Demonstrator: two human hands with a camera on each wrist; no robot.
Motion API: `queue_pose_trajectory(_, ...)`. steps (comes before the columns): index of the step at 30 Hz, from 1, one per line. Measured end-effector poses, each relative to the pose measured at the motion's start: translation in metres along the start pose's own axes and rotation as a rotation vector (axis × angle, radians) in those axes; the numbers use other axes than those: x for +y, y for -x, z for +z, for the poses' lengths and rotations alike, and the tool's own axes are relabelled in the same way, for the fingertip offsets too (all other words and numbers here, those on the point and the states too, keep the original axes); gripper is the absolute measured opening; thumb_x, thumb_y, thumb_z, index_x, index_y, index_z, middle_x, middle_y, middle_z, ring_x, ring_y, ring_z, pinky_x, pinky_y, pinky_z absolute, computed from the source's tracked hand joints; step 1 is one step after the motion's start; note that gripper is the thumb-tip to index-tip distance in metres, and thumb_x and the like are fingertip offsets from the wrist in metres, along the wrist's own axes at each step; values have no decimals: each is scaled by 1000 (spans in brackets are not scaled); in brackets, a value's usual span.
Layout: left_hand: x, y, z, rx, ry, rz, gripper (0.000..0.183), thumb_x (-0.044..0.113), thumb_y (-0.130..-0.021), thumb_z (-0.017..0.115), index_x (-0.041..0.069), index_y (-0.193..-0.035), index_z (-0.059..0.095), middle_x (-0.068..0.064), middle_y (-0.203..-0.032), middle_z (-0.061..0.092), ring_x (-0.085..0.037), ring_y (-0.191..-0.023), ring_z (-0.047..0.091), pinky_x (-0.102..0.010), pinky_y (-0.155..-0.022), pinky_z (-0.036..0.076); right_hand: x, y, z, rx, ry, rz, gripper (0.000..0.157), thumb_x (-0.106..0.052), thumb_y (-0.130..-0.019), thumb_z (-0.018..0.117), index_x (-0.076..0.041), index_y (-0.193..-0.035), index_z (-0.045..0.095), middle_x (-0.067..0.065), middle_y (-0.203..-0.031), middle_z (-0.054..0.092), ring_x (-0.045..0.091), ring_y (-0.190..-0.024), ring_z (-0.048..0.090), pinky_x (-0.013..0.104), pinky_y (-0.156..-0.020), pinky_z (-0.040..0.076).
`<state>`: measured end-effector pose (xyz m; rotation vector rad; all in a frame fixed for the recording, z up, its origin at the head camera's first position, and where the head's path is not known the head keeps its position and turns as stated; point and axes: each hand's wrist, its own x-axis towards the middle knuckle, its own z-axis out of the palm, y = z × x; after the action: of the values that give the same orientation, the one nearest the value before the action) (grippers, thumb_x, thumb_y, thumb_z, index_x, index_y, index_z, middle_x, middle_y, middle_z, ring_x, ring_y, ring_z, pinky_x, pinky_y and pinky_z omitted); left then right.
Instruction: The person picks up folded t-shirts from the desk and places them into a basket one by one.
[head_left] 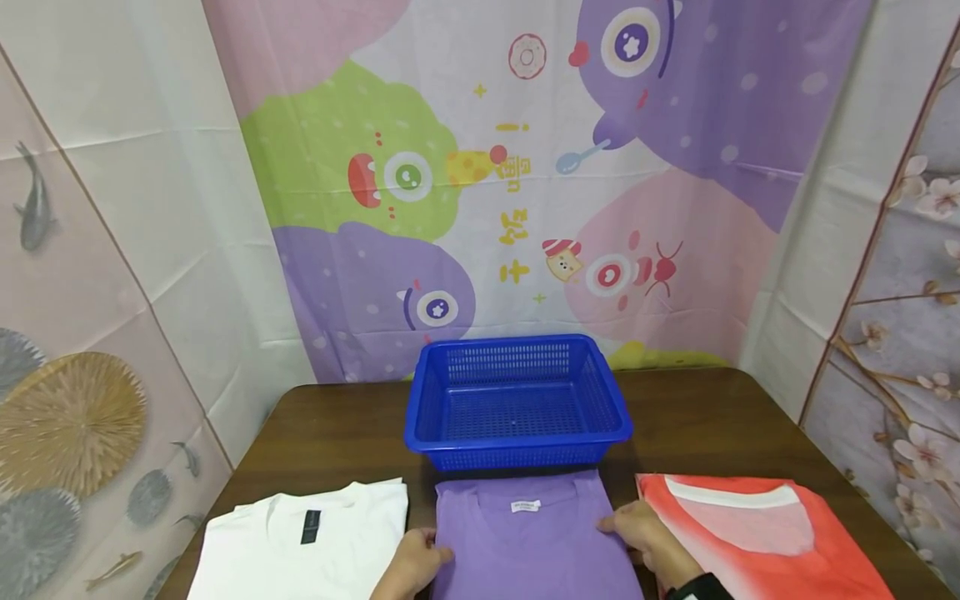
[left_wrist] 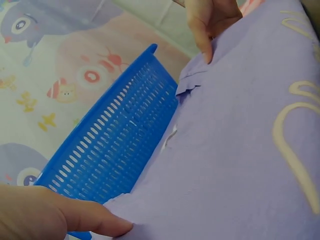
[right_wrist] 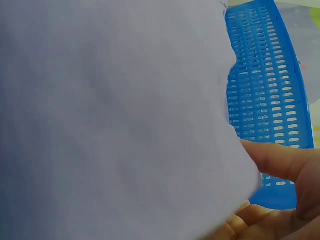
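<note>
Purple shirt [head_left: 532, 552], its white neck label [head_left: 525, 506] unreadable, is pinched at opposite sides by both hands [head_left: 412, 562] [head_left: 649, 537].

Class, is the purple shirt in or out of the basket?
Out: the left hand and right hand grip the shirt in front of the basket.

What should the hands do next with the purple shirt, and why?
Probably lift the purple shirt toward the blue basket: the left hand and right hand grip its opposite sides, and the basket sits just beyond its collar end.
</note>
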<state>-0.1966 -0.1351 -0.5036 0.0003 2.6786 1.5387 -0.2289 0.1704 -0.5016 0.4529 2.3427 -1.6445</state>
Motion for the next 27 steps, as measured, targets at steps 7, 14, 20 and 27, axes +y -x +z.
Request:
queue_pose_trajectory(7,1,-2,-1,-19,28,-35,31,2,-76,60,-20,-98,61,-9,-71,59,-14,-70,52,-30,-66,49,2,0,-5,-40,22,42,21,-9,-80,65,8,-91,59,18,-83,67,22,-73,64,40,-68,57)
queue_pose_trajectory(14,1,-14,2,10,80,-94,28,6,-78,61,-17,-94,64,-18,-85,64,-18,-79,56,-32,-68,49,-2,-9,-8,-57,7,57,47,-12,-82,64,18,-114,49,27,-99,64,25,-81,64,40,-72,56)
queue_pose_trajectory(20,-3,-21,4,31,96,-142,27,7,-79,62,-16,-93,65,-20,-90,64,-20,-81,57,-34,-70,49,-6,-14,-3,-50,-27,44,48,-8,-81,64,20,-117,47,27,-104,61,21,-79,62,39,-72,56)
queue_pose_trajectory(27,-8,-24,6,-37,289,-201,37,10,-85,58,-21,-104,58,-21,-89,67,-13,-74,62,-37,-71,55,-6,-16,3,-20,18,23,52,-8,-77,66,22,-114,47,27,-100,62,25,-80,62,40,-71,56)
